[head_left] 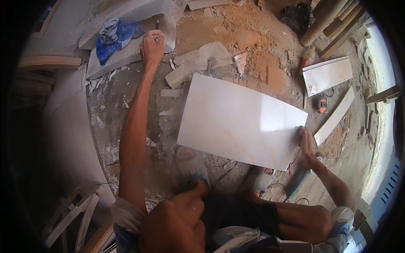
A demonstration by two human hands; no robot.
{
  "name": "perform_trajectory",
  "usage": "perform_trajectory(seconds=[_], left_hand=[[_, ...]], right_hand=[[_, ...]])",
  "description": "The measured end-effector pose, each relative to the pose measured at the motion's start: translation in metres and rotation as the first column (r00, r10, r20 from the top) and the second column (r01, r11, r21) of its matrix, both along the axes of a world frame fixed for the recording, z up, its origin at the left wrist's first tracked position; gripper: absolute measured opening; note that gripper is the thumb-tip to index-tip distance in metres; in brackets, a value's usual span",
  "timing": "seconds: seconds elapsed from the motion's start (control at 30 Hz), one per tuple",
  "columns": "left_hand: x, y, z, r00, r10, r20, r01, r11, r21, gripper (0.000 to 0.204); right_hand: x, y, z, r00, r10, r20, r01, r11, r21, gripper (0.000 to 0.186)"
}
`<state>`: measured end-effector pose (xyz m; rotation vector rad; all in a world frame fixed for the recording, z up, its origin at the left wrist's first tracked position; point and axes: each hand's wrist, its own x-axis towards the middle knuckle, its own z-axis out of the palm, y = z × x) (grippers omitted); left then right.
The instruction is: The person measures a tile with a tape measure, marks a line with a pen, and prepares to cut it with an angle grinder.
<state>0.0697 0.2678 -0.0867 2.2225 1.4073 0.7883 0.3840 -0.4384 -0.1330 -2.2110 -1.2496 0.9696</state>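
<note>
My left hand (152,44) is stretched forward with its fingers round a dark pencil or pen (157,25), over a pale ledge (118,63) beside a crumpled blue cloth (114,38). My right hand (306,145) grips the right edge of a large white rectangular tile (236,118) that is held above my feet. A teal power tool (297,183) with a cord lies on the ground below my right hand. An orange tape measure (322,105) lies to the right of the tile.
Cut white pieces (327,74), a long strip (333,116) and timber posts (316,21) are at the right. Rubble and reddish dirt (249,33) cover the ground ahead. A board (71,126) and wood scraps (84,215) are at the left. A dark bag (295,17) sits at the back.
</note>
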Motion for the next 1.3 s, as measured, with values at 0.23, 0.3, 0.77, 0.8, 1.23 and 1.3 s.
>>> perform_trajectory(seconds=[0.23, 0.3, 0.77, 0.8, 1.23, 1.3], left_hand=[[-0.003, 0.077, -0.065, 0.949, 0.076, -0.307, -0.021, 0.984, 0.178, 0.035], [0.006, 0.077, -0.074, 0.957, 0.041, -0.289, 0.007, 0.987, 0.162, 0.029], [-0.009, -0.052, -0.014, 0.944, -0.109, 0.311, 0.189, 0.952, -0.24, 0.038], [-0.001, -0.086, 0.012, 0.943, -0.123, 0.31, 0.223, 0.924, -0.311, 0.037], [0.079, -0.307, 0.092, 0.76, -0.345, 0.55, 0.648, 0.337, -0.683, 0.041], [0.079, -0.325, 0.094, 0.735, -0.32, 0.598, 0.676, 0.265, -0.688, 0.041]], right_hand=[[0.001, 0.057, 0.027, 0.629, -0.688, -0.361, 0.65, 0.721, -0.242, 0.078], [0.016, 0.061, 0.039, 0.597, -0.695, -0.402, 0.68, 0.704, -0.206, 0.071], [0.068, 0.097, 0.043, 0.769, -0.618, -0.161, 0.637, 0.763, 0.112, 0.039], [0.068, 0.105, 0.044, 0.785, -0.6, -0.154, 0.618, 0.774, 0.138, 0.038], [-0.044, 0.217, 0.147, 0.826, -0.119, -0.551, 0.268, 0.943, 0.198, 0.055], [-0.06, 0.224, 0.154, 0.754, -0.076, -0.653, 0.292, 0.929, 0.229, 0.053]])
